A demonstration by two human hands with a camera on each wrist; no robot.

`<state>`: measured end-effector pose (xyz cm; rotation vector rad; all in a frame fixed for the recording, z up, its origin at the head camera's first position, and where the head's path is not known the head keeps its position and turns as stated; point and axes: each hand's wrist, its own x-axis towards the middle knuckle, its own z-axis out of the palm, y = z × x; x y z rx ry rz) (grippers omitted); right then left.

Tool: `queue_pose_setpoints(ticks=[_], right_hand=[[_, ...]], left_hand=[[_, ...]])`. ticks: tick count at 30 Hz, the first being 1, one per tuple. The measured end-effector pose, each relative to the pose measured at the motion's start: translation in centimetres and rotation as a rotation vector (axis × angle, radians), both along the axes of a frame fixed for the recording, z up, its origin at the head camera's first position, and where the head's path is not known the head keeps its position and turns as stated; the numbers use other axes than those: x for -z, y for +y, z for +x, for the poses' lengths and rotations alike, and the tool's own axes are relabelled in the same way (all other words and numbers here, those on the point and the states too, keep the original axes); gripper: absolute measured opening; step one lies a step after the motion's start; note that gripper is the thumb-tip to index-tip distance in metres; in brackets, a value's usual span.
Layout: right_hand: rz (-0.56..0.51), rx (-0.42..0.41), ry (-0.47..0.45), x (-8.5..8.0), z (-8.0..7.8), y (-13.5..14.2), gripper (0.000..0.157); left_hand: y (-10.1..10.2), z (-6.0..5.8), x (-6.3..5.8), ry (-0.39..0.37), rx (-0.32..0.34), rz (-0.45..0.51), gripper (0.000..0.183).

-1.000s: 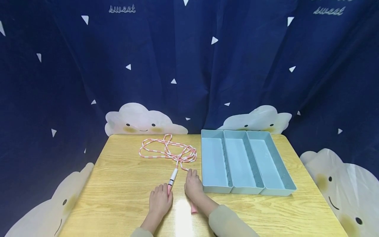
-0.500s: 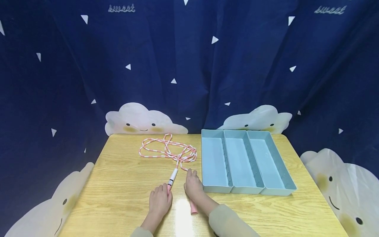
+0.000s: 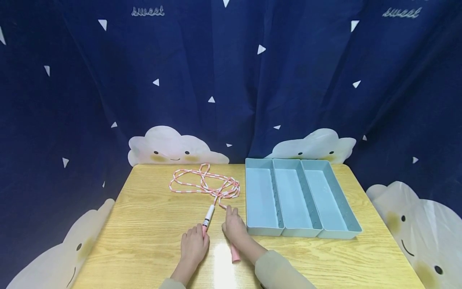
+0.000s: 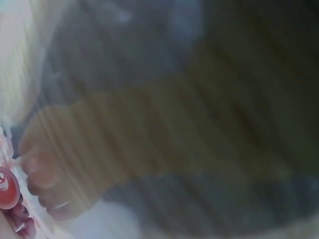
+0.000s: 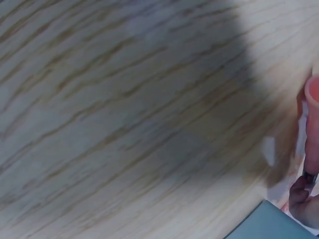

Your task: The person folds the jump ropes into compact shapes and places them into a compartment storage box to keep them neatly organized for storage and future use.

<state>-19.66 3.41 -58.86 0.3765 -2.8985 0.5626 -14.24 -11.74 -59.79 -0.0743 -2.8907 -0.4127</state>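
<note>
A jump rope with pink and white beads (image 3: pixel 185 191) lies in loose loops on the wooden table, left of centre in the head view. My left hand (image 3: pixel 193 245) grips the pink end of one handle (image 3: pixel 208 216), whose white part points away from me. My right hand (image 3: pixel 235 228) holds the other handle (image 3: pixel 234 255); its pink end sticks out beneath the palm. In the left wrist view only the round handle end (image 4: pixel 8 188) and some fingertips show at the left edge. The right wrist view has the pink handle (image 5: pixel 312 134) and curled fingers (image 5: pixel 299 196) at its right edge.
A light blue tray (image 3: pixel 301 232) with three long compartments stands right of the rope, close to my right hand. Its corner (image 5: pixel 269 224) shows in the right wrist view. A dark blue curtain (image 3: pixel 231 80) with clouds and triangles hangs behind the wooden table (image 3: pixel 144 224).
Both hands have shifted very slightly to the left together with the handles. The rope loops and the tray stay where they were.
</note>
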Motion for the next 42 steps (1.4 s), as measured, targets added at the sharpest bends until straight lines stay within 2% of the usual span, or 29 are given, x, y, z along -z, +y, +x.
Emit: queue_pose_setpoints(ticks=[6, 12, 22, 28, 34, 36, 42], right_hand=[[-0.065, -0.019, 0.033, -0.7, -0.1, -0.2, 0.050], [-0.143, -0.033, 0.041, -1.4, -0.3, -0.3, 0.051], [-0.410, -0.037, -0.067, -3.5, -0.7, -0.5, 0.056], [-0.523, -0.023, -0.134, -3.9, -1.1, -0.5, 0.054], [-0.684, -0.056, -0.192, -4.2, -1.5, -0.3, 0.051], [-0.744, -0.057, -0.217, -4.2, -1.6, -0.2, 0.049], [-0.834, -0.022, -0.280, -4.2, -1.8, 0.0, 0.048]], left_hand=[[-0.2, 0.1, -0.1, -0.017, -0.011, 0.070, 0.015], [-0.1, -0.1, -0.4, 0.022, -0.024, 0.136, 0.015], [-0.2, -0.2, -1.3, 0.083, -0.033, 0.290, 0.012], [0.2, -0.3, -1.9, 0.034, -0.048, 0.392, 0.016], [0.6, -0.4, -2.4, -0.009, -0.068, 0.528, 0.020], [0.7, -0.4, -2.7, -0.025, -0.065, 0.579, 0.022], [0.8, -0.3, -3.1, -0.060, -0.023, 0.776, 0.020]])
